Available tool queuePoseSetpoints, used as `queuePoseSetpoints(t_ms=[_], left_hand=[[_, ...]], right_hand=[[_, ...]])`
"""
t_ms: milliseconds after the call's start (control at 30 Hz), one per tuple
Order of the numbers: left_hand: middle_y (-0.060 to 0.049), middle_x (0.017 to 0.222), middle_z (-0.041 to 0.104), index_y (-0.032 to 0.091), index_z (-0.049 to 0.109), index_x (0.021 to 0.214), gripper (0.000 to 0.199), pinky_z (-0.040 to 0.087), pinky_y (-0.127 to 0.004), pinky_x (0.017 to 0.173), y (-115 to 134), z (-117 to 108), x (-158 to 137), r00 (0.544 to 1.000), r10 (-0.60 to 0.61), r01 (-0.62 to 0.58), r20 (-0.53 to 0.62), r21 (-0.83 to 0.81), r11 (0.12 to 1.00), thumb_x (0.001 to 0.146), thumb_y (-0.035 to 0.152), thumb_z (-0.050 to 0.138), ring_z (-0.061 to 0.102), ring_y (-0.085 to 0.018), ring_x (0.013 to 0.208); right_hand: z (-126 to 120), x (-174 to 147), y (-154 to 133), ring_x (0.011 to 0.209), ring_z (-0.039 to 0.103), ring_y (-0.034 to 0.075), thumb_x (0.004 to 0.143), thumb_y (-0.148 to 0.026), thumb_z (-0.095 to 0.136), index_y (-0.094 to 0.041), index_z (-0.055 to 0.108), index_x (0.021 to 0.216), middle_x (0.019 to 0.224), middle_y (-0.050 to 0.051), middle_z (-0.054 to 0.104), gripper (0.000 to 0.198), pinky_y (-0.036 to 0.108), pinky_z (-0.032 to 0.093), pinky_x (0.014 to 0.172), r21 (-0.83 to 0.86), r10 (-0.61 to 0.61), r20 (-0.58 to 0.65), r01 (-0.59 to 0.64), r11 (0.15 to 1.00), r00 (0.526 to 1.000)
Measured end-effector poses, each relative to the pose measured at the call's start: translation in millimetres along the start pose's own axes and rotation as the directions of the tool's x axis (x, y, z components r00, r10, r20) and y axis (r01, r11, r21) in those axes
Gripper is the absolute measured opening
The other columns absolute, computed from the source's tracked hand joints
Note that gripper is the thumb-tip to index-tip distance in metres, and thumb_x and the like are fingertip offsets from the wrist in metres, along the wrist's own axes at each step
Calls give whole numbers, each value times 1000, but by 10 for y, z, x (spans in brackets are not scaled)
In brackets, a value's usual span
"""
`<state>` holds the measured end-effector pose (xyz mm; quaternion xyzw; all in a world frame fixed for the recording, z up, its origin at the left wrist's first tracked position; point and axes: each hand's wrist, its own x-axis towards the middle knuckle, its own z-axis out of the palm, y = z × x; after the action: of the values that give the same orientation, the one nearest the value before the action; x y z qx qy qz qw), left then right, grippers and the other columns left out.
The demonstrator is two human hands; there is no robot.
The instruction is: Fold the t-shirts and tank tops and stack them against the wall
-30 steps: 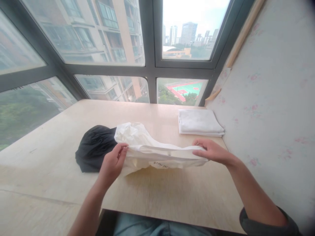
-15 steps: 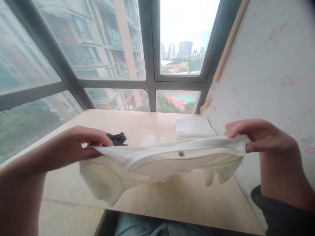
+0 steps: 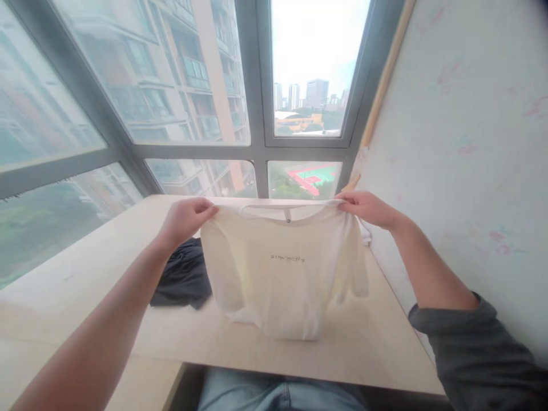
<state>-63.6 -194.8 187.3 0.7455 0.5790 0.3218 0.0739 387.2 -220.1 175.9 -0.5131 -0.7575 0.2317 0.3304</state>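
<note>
A white T-shirt (image 3: 278, 291) with dark lettering across its chest hangs stretched between my hands, its front towards me and its lower part over the table. My left hand (image 3: 186, 220) pinches it at the left shoulder. At the other shoulder, my right hand (image 3: 370, 208) is closed on the fabric. The neckline with a small label lies between the two hands. Behind the shirt on the left is a dark folded garment (image 3: 182, 279), partly covered by it.
A light wooden table (image 3: 363, 348) stands in front of me. Gray-framed windows (image 3: 261, 151) run along its back and left side. On the right is a wall (image 3: 454, 148) with faded flowers. A white item (image 3: 366, 235) shows behind the shirt's right sleeve.
Both hands have moved farther away and closer together. The shirt, bunched and seen from its neckline before, now hangs down with its front and lettering visible. More of the dark garment shows.
</note>
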Motion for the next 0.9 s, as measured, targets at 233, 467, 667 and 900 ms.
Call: queuePoseSetpoints(t_ms=[233, 467, 667, 900], left_hand=[[-4, 77, 68, 20, 66, 71, 36, 44, -25, 67, -372, 382, -201, 926, 56, 12, 372, -177, 984, 76, 55, 60, 57, -19, 75], [-2, 76, 60, 18, 61, 84, 39, 47, -26, 65, -438, 640, -400, 913, -12, 148, 408, -304, 941, 83, 55, 49, 57, -18, 72], [0, 74, 55, 18, 57, 82, 34, 42, -26, 68, -430, 691, -517, 974, -128, 174, 186, -256, 951, 89, 49, 44, 51, -16, 73], [4, 76, 58, 20, 66, 105, 33, 44, -25, 71, 482, -549, -486, 939, 45, -39, -341, 24, 999, 94, 46, 49, 53, -13, 71]], right_hand=[[384, -159, 211, 60, 45, 14, 72, -72, 65, -19, 63, 71, 62, 1, 54, 53, 26, 31, 52, -79, 107, 44, -104, 991, 993], [627, -194, 373, 60, 43, 14, 80, -73, 56, -20, 59, 77, 63, -1, 50, 53, 26, 34, 54, 33, 81, 14, -81, 996, 997], [700, -355, 239, 61, 52, 16, 89, -60, 55, -20, 66, 94, 67, 0, 60, 41, 28, 40, 56, 76, 91, -152, -80, 994, 984], [-393, -596, -406, 70, 65, 21, 84, -44, 71, -37, 72, 104, 81, -1, 74, 22, 34, 48, 58, 21, -104, -598, 145, 989, 794]])
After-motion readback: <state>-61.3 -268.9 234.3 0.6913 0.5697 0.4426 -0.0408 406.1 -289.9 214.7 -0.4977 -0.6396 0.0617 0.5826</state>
